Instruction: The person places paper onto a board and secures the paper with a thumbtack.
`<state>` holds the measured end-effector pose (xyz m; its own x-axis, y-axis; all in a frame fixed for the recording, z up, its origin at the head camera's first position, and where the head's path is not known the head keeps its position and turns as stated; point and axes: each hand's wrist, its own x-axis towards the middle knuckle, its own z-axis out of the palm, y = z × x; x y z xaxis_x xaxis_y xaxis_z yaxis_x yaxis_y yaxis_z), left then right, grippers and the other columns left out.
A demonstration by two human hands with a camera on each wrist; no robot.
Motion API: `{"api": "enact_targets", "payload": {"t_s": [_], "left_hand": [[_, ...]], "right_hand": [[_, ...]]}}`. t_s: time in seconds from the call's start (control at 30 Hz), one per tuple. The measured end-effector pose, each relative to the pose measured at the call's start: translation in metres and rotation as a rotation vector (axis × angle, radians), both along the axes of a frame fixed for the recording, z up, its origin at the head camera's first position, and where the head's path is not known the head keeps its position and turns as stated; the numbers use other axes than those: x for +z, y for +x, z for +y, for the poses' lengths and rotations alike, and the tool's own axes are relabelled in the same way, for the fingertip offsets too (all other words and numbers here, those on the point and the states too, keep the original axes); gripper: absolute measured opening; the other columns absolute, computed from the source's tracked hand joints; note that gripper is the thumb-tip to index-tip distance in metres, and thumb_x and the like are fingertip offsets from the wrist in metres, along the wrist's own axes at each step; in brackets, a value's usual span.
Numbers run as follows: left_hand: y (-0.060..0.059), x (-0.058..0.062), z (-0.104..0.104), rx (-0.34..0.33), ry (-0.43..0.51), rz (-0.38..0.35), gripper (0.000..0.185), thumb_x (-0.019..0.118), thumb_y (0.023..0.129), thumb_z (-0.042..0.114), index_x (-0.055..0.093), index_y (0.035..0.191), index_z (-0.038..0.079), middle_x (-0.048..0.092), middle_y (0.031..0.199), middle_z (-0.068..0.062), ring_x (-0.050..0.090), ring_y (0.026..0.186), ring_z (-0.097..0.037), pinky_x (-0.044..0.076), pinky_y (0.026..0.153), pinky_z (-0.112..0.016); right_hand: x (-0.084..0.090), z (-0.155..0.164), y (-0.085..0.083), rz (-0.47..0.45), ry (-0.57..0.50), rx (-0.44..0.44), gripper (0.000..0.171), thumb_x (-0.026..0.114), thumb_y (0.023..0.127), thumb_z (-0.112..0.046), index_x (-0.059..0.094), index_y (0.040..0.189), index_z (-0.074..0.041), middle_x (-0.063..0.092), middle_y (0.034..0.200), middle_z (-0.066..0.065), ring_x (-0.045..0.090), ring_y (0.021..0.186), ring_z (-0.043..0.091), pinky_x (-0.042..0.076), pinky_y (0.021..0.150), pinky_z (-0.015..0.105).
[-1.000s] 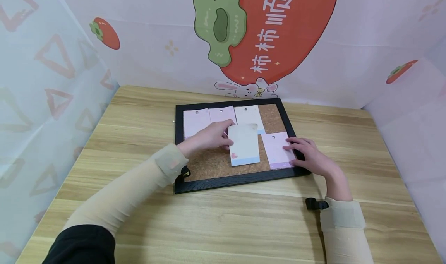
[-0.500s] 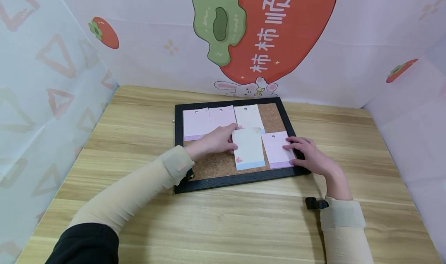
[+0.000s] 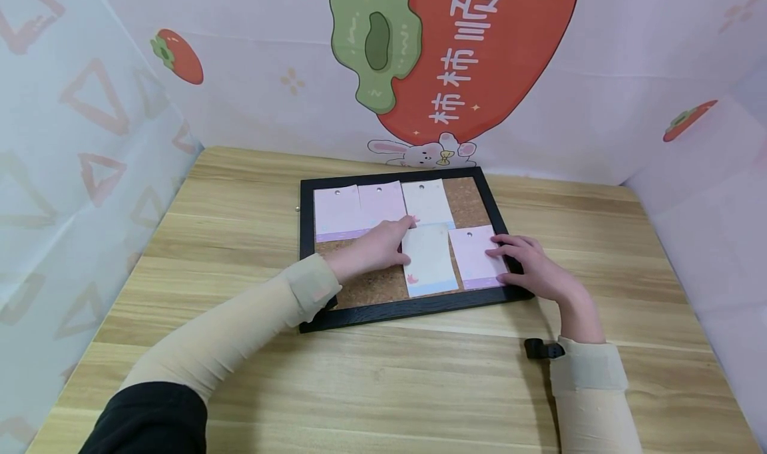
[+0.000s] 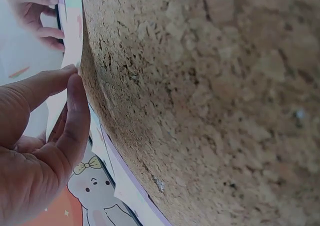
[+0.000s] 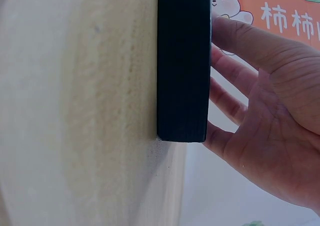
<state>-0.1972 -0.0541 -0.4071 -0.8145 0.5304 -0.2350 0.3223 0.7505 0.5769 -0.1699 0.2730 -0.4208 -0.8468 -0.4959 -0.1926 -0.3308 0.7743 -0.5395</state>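
Observation:
My left hand pinches a white note card with a blue bottom band by its left edge. In the left wrist view, the thumb and fingers of the left hand grip the card's edge, close over the cork. The card lies at or just above the board, below a pinned white card and left of a pinned pink card. My right hand rests on the right side of the black-framed cork board, its fingertips on the pink card and frame.
Two pink cards are pinned along the board's upper left, with small metal pins at their tops. Bare cork shows at the upper right. The board lies on a wooden table before a printed backdrop.
My left hand has moved right and slightly toward the near side with the white note card, which has come down into line beside the lower pink card. The right hand stays put.

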Motion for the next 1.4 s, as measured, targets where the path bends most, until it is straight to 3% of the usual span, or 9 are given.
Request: {"api": "enact_targets", "payload": {"t_s": [0.2, 0.9, 1.4], "left_hand": [[0.0003, -0.0017, 0.0031, 0.008, -0.005, 0.013, 0.066, 0.074, 0.090, 0.014, 0.041, 0.146, 0.002, 0.057, 0.141, -0.017, 0.060, 0.112, -0.023, 0.050, 0.098, -0.038], [-0.0028, -0.0091, 0.0075, 0.013, -0.031, -0.011, 0.066, 0.072, 0.091, 0.017, 0.040, 0.148, 0.003, 0.063, 0.124, -0.014, 0.058, 0.092, -0.020, 0.051, 0.087, -0.035], [-0.0013, -0.0082, 0.0080, 0.016, -0.034, 0.005, 0.065, 0.073, 0.091, 0.018, 0.042, 0.145, 0.001, 0.059, 0.137, -0.016, 0.057, 0.105, -0.022, 0.050, 0.095, -0.037]], "right_hand": [[-0.0003, 0.0001, 0.0000, 0.005, 0.002, 0.002, 0.048, 0.071, 0.091, -0.008, 0.058, 0.137, -0.002, 0.034, 0.158, 0.021, 0.020, 0.143, 0.050, 0.022, 0.113, 0.070], [-0.0015, 0.0009, -0.0002, 0.004, -0.010, 0.004, 0.048, 0.071, 0.091, -0.007, 0.058, 0.137, -0.001, 0.034, 0.158, 0.022, 0.020, 0.143, 0.049, 0.023, 0.112, 0.069], [0.0002, -0.0002, -0.0002, -0.005, -0.006, 0.002, 0.048, 0.071, 0.090, -0.007, 0.058, 0.137, -0.001, 0.034, 0.157, 0.022, 0.020, 0.143, 0.050, 0.023, 0.112, 0.069]]}}
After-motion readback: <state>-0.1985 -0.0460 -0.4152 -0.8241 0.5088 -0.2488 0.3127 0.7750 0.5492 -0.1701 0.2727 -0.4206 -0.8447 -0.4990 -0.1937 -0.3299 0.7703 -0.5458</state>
